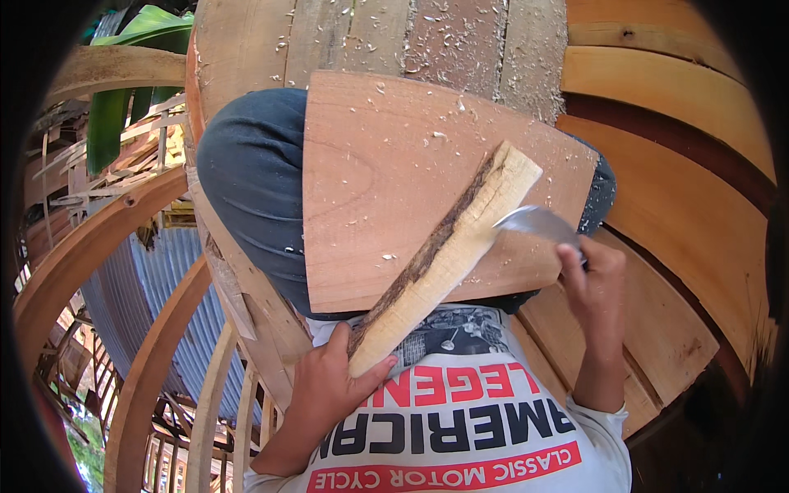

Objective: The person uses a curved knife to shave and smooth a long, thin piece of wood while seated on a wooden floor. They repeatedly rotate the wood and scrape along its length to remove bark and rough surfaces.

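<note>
A long piece of wood point(444, 255), pale on its cut faces with a strip of dark bark along one side, lies slantwise over a flat reddish-brown board point(362, 205) on my lap. My left hand point(333, 378) is closed round its near end, close to my shirt. In my right hand point(598, 279) is a knife point(538, 223) with a curved metal blade; the fist hides most of its handle. The blade's tip meets, or comes very close to, the right side of the wood, about midway along.
Small wood shavings point(440, 135) dot the board and the plank floor point(460, 41) beyond my knees. Wooden slats point(674, 189) rise on the right. A wooden railing point(156, 353) runs down the left, with corrugated metal sheeting point(185, 287) and scrap wood below it.
</note>
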`<move>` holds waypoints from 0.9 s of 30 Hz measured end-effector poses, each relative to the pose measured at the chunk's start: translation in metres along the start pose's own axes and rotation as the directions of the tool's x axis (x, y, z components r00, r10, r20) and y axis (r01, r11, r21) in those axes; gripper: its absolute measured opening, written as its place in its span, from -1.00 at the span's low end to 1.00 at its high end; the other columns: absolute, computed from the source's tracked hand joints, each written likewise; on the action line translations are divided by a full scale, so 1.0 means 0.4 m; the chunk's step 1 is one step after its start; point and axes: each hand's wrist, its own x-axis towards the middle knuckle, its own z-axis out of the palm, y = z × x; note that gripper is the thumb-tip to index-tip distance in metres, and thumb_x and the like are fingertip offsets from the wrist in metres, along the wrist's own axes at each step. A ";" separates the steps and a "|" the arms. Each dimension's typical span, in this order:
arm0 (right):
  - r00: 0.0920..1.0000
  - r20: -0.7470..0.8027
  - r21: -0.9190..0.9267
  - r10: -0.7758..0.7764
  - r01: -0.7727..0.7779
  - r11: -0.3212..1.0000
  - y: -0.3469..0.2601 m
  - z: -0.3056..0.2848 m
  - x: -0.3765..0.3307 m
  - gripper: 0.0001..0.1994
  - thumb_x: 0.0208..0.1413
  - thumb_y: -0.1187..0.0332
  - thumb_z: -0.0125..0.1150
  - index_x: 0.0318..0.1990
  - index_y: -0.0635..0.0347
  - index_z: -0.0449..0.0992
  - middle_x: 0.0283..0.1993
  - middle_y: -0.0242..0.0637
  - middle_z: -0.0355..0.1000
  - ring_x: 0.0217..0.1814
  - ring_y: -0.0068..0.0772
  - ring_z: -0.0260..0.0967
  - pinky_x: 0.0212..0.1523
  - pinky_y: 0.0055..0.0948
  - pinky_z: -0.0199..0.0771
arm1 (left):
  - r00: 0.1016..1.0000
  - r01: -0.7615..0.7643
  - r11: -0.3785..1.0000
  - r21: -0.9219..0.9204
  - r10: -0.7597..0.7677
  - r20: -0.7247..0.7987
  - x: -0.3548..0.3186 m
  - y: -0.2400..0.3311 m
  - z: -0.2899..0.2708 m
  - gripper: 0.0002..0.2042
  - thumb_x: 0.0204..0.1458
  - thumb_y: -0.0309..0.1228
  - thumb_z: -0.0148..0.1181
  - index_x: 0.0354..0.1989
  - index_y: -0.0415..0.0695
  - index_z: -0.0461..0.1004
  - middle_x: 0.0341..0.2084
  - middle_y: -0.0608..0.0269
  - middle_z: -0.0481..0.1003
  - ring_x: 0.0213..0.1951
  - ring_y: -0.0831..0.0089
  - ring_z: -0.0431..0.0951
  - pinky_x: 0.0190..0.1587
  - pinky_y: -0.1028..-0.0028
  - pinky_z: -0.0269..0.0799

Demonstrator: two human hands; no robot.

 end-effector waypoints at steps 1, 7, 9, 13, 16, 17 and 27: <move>0.995 0.048 -0.076 -0.091 0.094 0.993 -0.031 0.026 -0.034 -0.53 0.03 0.01 0.26 -0.61 0.30 0.43 -0.73 -0.09 0.26 -0.72 -0.14 0.28 -0.65 -0.31 0.22 | 0.999 -0.021 1.000 0.012 0.020 0.037 0.009 0.006 -0.009 -0.51 -0.11 -0.02 0.32 -0.39 -0.25 0.31 -0.67 -0.05 0.46 -0.55 0.03 0.56 -0.51 0.26 0.41; 0.986 -0.071 -0.169 -0.148 0.134 0.977 0.015 0.053 0.000 -0.49 -0.02 -0.05 0.28 -0.67 0.24 0.36 -0.74 -0.16 0.26 -0.73 -0.15 0.29 -0.67 -0.33 0.24 | 0.999 0.032 0.995 -0.090 -0.029 0.041 0.004 0.021 -0.001 -0.48 -0.10 0.02 0.30 -0.39 -0.26 0.32 -0.67 -0.07 0.48 -0.57 0.06 0.57 -0.52 0.26 0.43; 0.965 -0.224 -0.061 0.134 -0.151 0.987 0.088 0.043 0.037 -0.48 -0.01 -0.04 0.28 -0.67 0.26 0.35 -0.74 -0.15 0.26 -0.72 -0.14 0.30 -0.66 -0.32 0.24 | 1.000 -0.009 0.999 -0.047 0.010 0.023 -0.001 -0.011 0.003 -0.48 -0.10 0.02 0.30 -0.39 -0.26 0.31 -0.68 -0.07 0.48 -0.57 0.05 0.57 -0.52 0.26 0.43; 0.997 -0.072 -0.061 -0.004 0.000 0.998 0.037 0.008 -0.006 -0.49 0.03 0.01 0.27 -0.66 0.33 0.36 -0.73 -0.06 0.25 -0.74 -0.11 0.25 -0.67 -0.33 0.20 | 0.999 -0.032 0.998 -0.051 0.031 -0.018 0.004 0.004 0.009 -0.50 -0.10 0.00 0.30 -0.40 -0.26 0.31 -0.69 -0.06 0.47 -0.59 0.02 0.56 -0.53 0.26 0.43; 0.969 0.039 -0.118 -0.246 0.249 0.961 -0.030 0.047 -0.030 -0.50 0.05 0.04 0.26 -0.65 0.36 0.38 -0.74 -0.01 0.24 -0.75 -0.09 0.23 -0.67 -0.34 0.19 | 0.999 -0.037 0.997 -0.064 0.038 0.024 0.011 0.001 0.013 -0.51 -0.09 -0.03 0.30 -0.39 -0.26 0.32 -0.67 -0.06 0.48 -0.57 0.03 0.56 -0.52 0.26 0.43; 0.975 -0.018 -0.121 -0.221 0.217 0.969 -0.008 0.058 -0.005 -0.50 0.05 0.04 0.26 -0.65 0.36 0.38 -0.74 -0.01 0.24 -0.75 -0.09 0.23 -0.68 -0.34 0.19 | 0.999 -0.025 0.996 -0.084 0.028 0.028 0.011 0.003 0.011 -0.51 -0.09 -0.03 0.30 -0.39 -0.26 0.32 -0.66 -0.06 0.48 -0.57 0.03 0.57 -0.52 0.27 0.43; 0.969 0.092 -0.091 -0.231 0.239 0.967 -0.032 0.050 -0.018 -0.49 0.00 -0.03 0.28 -0.69 0.25 0.38 -0.76 -0.13 0.28 -0.76 -0.20 0.28 -0.69 -0.35 0.24 | 0.999 0.016 0.994 -0.104 -0.011 0.052 0.012 0.022 0.003 -0.54 -0.08 -0.08 0.31 -0.38 -0.29 0.33 -0.66 -0.08 0.47 -0.53 0.04 0.58 -0.49 0.30 0.43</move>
